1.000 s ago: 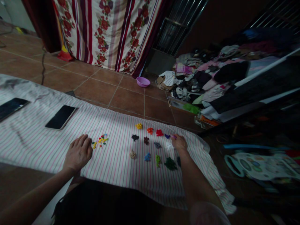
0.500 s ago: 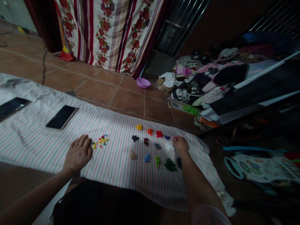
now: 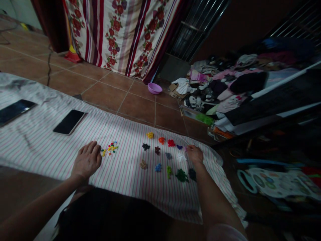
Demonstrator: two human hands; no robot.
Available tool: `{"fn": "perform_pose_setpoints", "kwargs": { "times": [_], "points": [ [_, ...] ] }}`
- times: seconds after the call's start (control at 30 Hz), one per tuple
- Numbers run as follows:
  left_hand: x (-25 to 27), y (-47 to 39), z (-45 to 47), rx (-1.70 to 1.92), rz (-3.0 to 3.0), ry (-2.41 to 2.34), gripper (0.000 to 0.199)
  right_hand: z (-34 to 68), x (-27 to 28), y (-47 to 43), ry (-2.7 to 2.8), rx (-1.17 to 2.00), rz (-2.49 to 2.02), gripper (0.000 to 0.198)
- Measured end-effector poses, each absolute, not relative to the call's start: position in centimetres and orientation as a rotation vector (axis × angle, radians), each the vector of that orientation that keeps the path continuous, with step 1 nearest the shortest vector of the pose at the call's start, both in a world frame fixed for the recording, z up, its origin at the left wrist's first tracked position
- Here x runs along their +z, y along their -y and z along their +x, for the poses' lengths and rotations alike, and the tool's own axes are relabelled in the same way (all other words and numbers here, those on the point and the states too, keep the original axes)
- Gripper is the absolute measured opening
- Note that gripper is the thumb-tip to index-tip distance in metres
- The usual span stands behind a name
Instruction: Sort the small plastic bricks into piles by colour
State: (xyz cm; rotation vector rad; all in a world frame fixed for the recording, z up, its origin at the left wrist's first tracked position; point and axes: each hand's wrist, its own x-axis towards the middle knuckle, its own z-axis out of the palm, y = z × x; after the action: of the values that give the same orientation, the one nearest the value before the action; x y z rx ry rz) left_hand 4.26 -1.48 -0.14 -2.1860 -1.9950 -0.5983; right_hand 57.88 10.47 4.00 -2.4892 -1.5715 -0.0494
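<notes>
My left hand (image 3: 87, 160) lies palm down on the striped cloth (image 3: 120, 174), fingers stretched out. Just beyond its fingertips is a loose mix of small coloured pieces (image 3: 110, 148), mostly yellow. Over at the right end of the sorted piles, my right hand (image 3: 195, 154) has its fingers drawn together at some small pink pieces (image 3: 186, 149); whether one is pinched is hidden. Close by are a dark blue pile (image 3: 179, 147), a white pile (image 3: 181, 157) and a red pile (image 3: 171, 143). Dark green pieces (image 3: 182, 175) and a blackish pile (image 3: 192, 174) sit nearer my forearm.
Further piles include yellow (image 3: 150, 135), orange (image 3: 162, 140), black (image 3: 145, 146) and beige (image 3: 143, 164). Two phones lie at the left, one a dark-screened phone (image 3: 69, 122). A purple basin (image 3: 154, 88) stands on the tiled floor, with heaped clothes (image 3: 225, 77) beyond.
The camera view has shifted slightly. My left hand stays flat by the mixed pieces, and my right hand remains at the pink pieces, its fingers a little lower over them.
</notes>
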Motion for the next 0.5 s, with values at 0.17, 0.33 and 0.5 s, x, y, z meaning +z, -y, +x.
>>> {"fn": "perform_pose_setpoints", "kwargs": {
  "times": [0.17,0.33,0.5],
  "points": [
    [-0.2,1.5,4.3,-0.578,-2.181,1.992,0.033,55.6,4.4,-10.7,1.603,-0.083,-2.222,0.031],
    [-0.2,1.4,4.4,-0.574,-2.168,1.994,0.031,49.0,5.0,-10.4,1.714,-0.004,-1.848,0.036],
    [-0.2,1.3,4.3,-0.570,-2.166,2.009,0.030,39.2,4.8,-8.2,1.857,0.188,-1.493,0.032]
  ]
}}
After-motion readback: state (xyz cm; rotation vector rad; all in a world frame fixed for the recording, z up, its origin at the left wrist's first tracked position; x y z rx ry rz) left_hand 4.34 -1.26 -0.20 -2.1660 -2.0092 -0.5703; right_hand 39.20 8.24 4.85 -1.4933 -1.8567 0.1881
